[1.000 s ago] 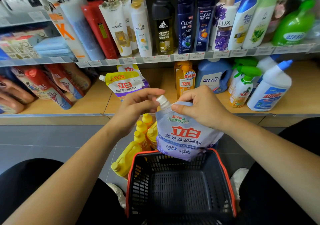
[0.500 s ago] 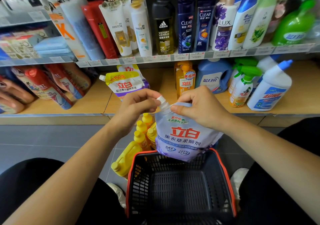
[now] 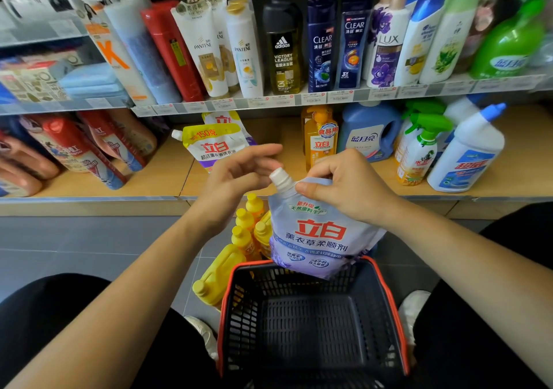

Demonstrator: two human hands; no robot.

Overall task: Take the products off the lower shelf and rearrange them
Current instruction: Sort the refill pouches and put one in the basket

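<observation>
Lavender fabric-softener pouch (image 3: 317,233) is hanging upright just above the far rim of the black shopping basket (image 3: 299,323), clear of the lower shelf (image 3: 161,179). Right hand (image 3: 350,185) is pinching its top edge, thumb in front and fingers curled behind (just beside the white screw cap (image 3: 279,177)). Left hand (image 3: 236,179) is hovering at the cap's other side, fingers loosely extended, gripping nothing; contact cannot be confirmed. Yellow bottles (image 3: 245,233) are standing on the floor behind the basket. A yellow-topped refill pouch (image 3: 214,146) is leaning on the shelf beyond.
</observation>
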